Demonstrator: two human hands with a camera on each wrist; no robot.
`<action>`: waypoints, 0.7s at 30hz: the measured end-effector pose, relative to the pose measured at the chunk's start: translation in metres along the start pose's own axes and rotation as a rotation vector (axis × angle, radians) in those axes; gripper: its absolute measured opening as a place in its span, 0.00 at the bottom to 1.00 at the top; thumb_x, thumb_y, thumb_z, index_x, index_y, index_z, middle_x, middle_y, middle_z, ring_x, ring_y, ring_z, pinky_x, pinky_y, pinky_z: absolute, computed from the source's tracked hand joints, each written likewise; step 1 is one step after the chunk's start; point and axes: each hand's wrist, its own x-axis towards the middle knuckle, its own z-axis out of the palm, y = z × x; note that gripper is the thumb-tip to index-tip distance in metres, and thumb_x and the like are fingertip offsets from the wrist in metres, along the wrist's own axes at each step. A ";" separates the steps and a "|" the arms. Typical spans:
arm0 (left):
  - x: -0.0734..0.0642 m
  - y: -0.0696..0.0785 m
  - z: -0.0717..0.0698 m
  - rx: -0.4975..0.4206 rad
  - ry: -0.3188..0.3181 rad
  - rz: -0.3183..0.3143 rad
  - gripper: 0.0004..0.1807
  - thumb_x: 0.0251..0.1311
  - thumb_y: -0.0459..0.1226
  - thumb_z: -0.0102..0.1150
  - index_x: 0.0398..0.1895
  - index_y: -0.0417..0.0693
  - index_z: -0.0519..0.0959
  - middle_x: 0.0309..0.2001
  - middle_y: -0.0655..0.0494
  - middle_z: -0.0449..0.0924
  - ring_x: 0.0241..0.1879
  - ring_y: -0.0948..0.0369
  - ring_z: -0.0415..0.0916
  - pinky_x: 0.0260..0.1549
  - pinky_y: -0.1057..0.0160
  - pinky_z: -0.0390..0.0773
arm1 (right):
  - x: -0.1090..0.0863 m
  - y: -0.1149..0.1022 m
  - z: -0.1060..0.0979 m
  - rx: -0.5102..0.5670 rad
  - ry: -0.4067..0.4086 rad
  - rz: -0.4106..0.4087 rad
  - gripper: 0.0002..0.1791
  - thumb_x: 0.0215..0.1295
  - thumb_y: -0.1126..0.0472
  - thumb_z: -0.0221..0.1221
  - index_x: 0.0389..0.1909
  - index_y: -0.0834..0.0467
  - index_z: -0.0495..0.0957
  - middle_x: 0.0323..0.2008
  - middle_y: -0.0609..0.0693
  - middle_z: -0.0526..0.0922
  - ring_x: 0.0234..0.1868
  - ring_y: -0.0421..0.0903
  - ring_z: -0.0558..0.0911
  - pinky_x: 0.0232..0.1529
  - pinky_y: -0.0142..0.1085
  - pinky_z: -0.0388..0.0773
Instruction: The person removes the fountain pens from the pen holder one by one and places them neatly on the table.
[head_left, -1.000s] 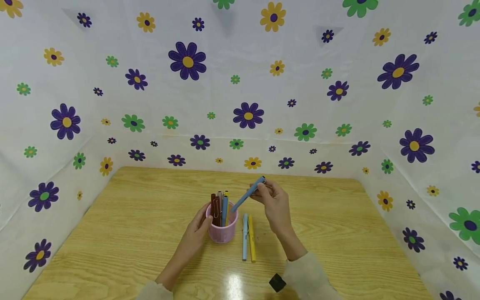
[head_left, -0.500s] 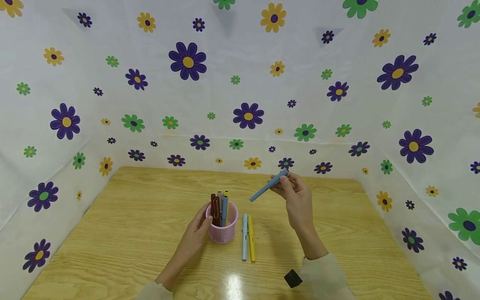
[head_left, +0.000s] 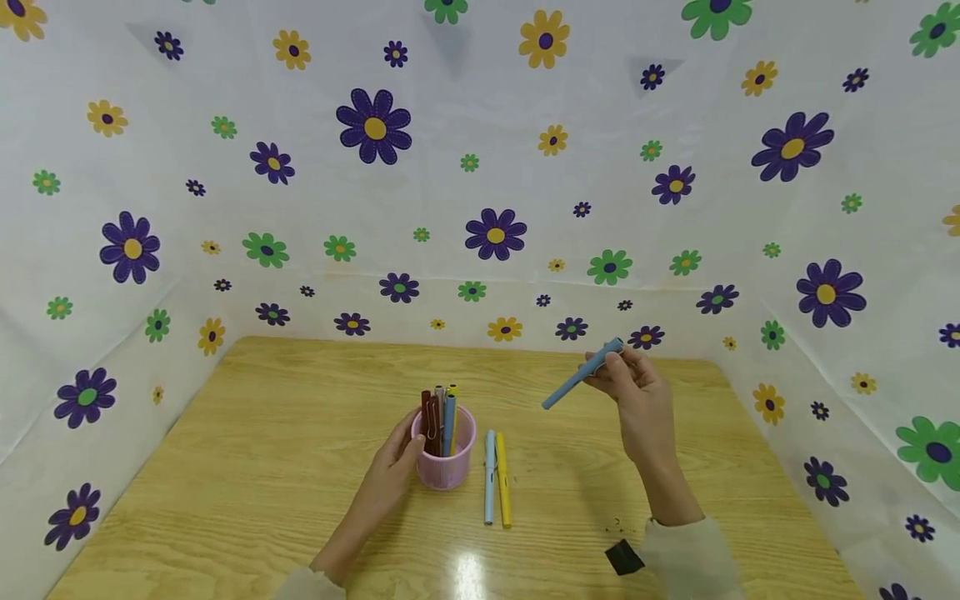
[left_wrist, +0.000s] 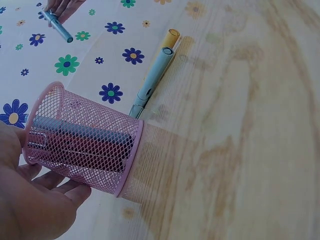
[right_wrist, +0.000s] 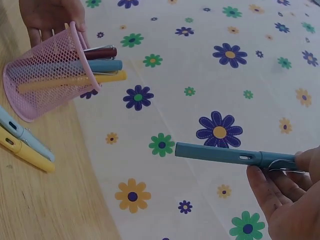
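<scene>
Pens [head_left: 434, 418], perhaps five, stand in the mesh cup [head_left: 443, 473] my left grip [head_left: 392, 463] holds; rightward, my right grip [head_left: 643, 406] pinches a blue pen [head_left: 579, 376].

The head view looks forward and down from above, farthest from the left hand [head_left: 388, 468] and right hand [head_left: 643, 408]. The left-wrist view, tilted sideways, faces the pink cylindrical mesh cup [left_wrist: 95, 112] close by the left hand. The right-wrist view looks closely past the right hand's slim blue cylindrical pen [right_wrist: 215, 153] toward that cup. All three share both.

left hand [head_left: 386, 467]: holds pink cup [head_left: 444, 473] | right hand [head_left: 643, 404]: pinches blue pen [head_left: 581, 373] | table [head_left: 300, 417]: light-blue pen [head_left: 489, 483], yellow pen [head_left: 504, 487]
</scene>
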 end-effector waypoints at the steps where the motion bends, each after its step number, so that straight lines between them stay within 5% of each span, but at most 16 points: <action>1: 0.000 0.000 0.000 -0.001 0.001 -0.001 0.30 0.83 0.42 0.44 0.81 0.42 0.56 0.79 0.38 0.55 0.78 0.44 0.52 0.76 0.46 0.54 | 0.000 -0.001 -0.003 -0.001 0.006 -0.002 0.17 0.80 0.58 0.55 0.54 0.70 0.76 0.45 0.54 0.88 0.44 0.47 0.90 0.52 0.42 0.86; 21: 0.000 0.000 0.000 -0.001 0.003 -0.006 0.30 0.83 0.42 0.44 0.81 0.41 0.56 0.79 0.38 0.55 0.78 0.44 0.52 0.76 0.47 0.54 | -0.003 0.000 -0.032 -0.017 0.043 0.073 0.15 0.79 0.59 0.56 0.51 0.68 0.79 0.38 0.51 0.88 0.38 0.46 0.89 0.45 0.38 0.88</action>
